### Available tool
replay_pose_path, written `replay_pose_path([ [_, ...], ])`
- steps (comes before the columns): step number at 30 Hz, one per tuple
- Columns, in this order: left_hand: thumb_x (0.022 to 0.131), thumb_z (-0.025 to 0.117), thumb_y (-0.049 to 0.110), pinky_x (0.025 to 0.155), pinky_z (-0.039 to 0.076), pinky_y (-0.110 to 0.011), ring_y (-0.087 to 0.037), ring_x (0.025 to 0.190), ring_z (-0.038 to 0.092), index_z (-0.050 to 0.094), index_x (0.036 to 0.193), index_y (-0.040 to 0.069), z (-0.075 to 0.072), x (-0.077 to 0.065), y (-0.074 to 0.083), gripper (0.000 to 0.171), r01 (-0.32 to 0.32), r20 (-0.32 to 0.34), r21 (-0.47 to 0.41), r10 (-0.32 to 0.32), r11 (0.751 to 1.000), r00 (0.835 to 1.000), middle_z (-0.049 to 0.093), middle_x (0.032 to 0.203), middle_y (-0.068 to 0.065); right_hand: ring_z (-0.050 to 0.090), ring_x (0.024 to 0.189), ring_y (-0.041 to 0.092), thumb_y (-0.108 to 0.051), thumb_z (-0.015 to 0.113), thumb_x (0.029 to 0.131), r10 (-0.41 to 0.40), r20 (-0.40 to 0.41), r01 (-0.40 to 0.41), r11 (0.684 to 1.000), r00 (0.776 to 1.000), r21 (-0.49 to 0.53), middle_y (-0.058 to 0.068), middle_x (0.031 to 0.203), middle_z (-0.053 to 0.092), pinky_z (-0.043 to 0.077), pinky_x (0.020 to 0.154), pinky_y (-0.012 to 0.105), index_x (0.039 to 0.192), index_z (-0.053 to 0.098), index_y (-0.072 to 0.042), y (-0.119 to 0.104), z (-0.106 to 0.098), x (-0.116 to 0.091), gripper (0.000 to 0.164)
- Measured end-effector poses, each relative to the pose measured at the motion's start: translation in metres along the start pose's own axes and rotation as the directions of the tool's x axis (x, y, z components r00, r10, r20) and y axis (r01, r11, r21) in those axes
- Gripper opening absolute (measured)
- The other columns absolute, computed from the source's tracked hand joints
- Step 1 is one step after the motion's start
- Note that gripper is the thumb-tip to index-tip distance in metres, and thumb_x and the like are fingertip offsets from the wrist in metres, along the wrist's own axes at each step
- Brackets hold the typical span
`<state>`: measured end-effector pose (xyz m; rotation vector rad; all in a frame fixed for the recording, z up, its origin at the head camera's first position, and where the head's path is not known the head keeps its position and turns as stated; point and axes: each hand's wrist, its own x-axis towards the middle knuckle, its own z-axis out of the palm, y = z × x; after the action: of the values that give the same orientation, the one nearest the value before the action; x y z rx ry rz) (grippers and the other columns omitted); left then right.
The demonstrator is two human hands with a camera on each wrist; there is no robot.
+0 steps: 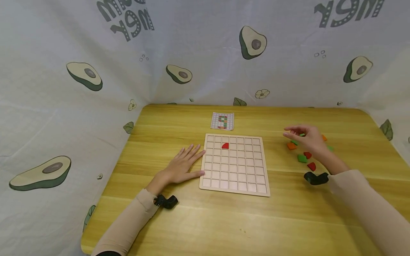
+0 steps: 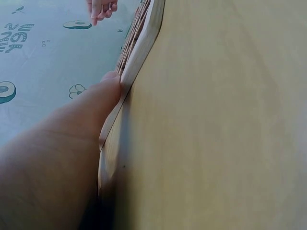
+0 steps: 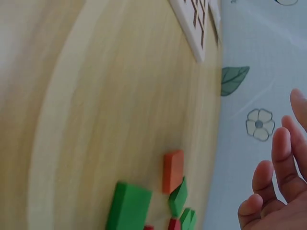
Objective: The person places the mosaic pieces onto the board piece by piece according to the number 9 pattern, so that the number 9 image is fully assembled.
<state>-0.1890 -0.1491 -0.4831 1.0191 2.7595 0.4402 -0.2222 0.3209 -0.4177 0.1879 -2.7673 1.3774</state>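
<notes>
The wooden table (image 1: 205,220) is bearing a gridded board (image 1: 235,169), probably stiff; the left hand (image 1: 182,167), fingers straight and spread, is touching its left edge. Rightward, loose coloured pieces (image 1: 302,158) are lying scattered, seemingly light and hard, best pinched by their sides. Above them the right hand (image 1: 305,137) is hovering half open, nothing visibly held. Beyond the board, a printed card (image 1: 222,121) is lying.

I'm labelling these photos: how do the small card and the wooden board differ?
The board is larger than the card. The card shows a coloured figure; the board bears one red piece. The left hand touches the board, while the card lies untouched. Both lie on the table and carry grids.
</notes>
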Motion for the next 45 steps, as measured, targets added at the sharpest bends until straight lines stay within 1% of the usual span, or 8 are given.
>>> replay_pose_path([
  [4, 0.099, 0.043, 0.063, 0.121, -0.002, -0.049, -0.029, 0.152, -0.001, 0.011, 0.162, 0.024, -0.001, 0.0, 0.001, 0.081, -0.005, -0.008, -0.007, 0.005, 1.0, 1.0, 0.004, 0.167, -0.008, 0.046, 0.075, 0.021, -0.026, 0.07, 0.096, 0.002, -0.018, -0.002, 1.0, 1.0, -0.011, 0.004, 0.085, 0.061, 0.037, 0.049, 0.028, 0.119, 0.067, 0.006, 0.009, -0.008, -0.012, 0.04],
  [7, 0.099, 0.044, 0.062, 0.121, -0.002, -0.05, -0.03, 0.152, 0.0, 0.013, 0.162, 0.023, -0.002, -0.001, 0.002, 0.081, -0.013, -0.016, -0.018, 0.013, 1.0, 1.0, 0.005, 0.167, -0.009, 0.045, 0.073, 0.019, -0.025, 0.069, 0.096, 0.015, -0.017, -0.015, 0.999, 1.0, -0.03, 0.005, 0.087, 0.062, 0.038, 0.05, 0.028, 0.119, 0.067, 0.007, 0.014, -0.013, -0.021, 0.039],
  [14, 0.099, 0.041, 0.064, 0.121, -0.005, -0.047, -0.028, 0.152, -0.003, 0.009, 0.162, 0.026, 0.0, -0.001, 0.001, 0.08, -0.004, 0.001, -0.011, 0.004, 1.0, 1.0, 0.001, 0.167, -0.006, 0.045, 0.076, 0.015, -0.033, 0.068, 0.096, 0.085, -0.004, -0.085, 0.994, 0.996, -0.068, 0.002, 0.087, 0.058, 0.039, 0.053, 0.028, 0.121, 0.066, 0.006, 0.025, -0.019, -0.043, 0.046],
  [19, 0.099, 0.04, 0.065, 0.121, -0.005, -0.047, -0.028, 0.152, -0.003, 0.008, 0.162, 0.026, 0.002, 0.0, -0.001, 0.081, -0.004, -0.001, -0.007, 0.004, 1.0, 1.0, 0.001, 0.167, -0.006, 0.048, 0.073, 0.015, -0.03, 0.069, 0.096, 0.084, -0.003, -0.084, 0.994, 0.996, -0.063, 0.004, 0.082, 0.058, 0.037, 0.053, 0.029, 0.121, 0.066, 0.008, 0.035, -0.02, -0.053, 0.045],
  [25, 0.099, 0.04, 0.066, 0.121, -0.006, -0.047, -0.027, 0.152, -0.004, 0.008, 0.162, 0.027, 0.002, 0.0, -0.001, 0.081, -0.001, 0.005, -0.004, 0.001, 1.0, 1.0, 0.0, 0.167, -0.005, 0.049, 0.071, 0.012, -0.026, 0.071, 0.095, 0.072, -0.01, -0.073, 0.996, 0.997, -0.046, 0.001, 0.081, 0.061, 0.041, 0.056, 0.026, 0.12, 0.067, 0.005, 0.046, -0.022, -0.061, 0.04],
  [28, 0.099, 0.039, 0.066, 0.121, -0.005, -0.047, -0.027, 0.152, -0.004, 0.008, 0.162, 0.026, 0.001, 0.0, -0.001, 0.081, -0.004, 0.005, -0.007, 0.004, 1.0, 1.0, 0.0, 0.167, -0.006, 0.047, 0.071, 0.011, -0.028, 0.071, 0.095, 0.088, -0.014, -0.089, 0.994, 0.996, -0.058, -0.001, 0.082, 0.061, 0.04, 0.058, 0.024, 0.12, 0.066, 0.006, 0.05, -0.022, -0.064, 0.042],
  [37, 0.099, 0.039, 0.066, 0.121, -0.005, -0.047, -0.027, 0.152, -0.004, 0.008, 0.162, 0.026, 0.002, 0.0, -0.001, 0.081, -0.007, 0.012, -0.001, 0.007, 1.0, 1.0, 0.0, 0.167, -0.005, 0.041, 0.074, 0.013, -0.032, 0.073, 0.093, 0.136, -0.007, -0.136, 0.983, 0.991, -0.126, 0.002, 0.083, 0.052, 0.036, 0.058, 0.024, 0.121, 0.065, 0.007, 0.061, -0.022, -0.07, 0.048],
  [45, 0.099, 0.039, 0.066, 0.12, -0.007, -0.045, -0.026, 0.152, -0.005, 0.007, 0.162, 0.027, 0.004, 0.001, -0.003, 0.081, -0.002, 0.002, -0.003, 0.002, 1.0, 1.0, -0.001, 0.167, -0.005, 0.039, 0.074, 0.013, -0.028, 0.075, 0.092, 0.089, 0.004, -0.087, 0.987, 0.996, -0.131, 0.004, 0.083, 0.05, 0.034, 0.057, 0.026, 0.12, 0.066, 0.005, 0.064, -0.022, -0.069, 0.045],
])
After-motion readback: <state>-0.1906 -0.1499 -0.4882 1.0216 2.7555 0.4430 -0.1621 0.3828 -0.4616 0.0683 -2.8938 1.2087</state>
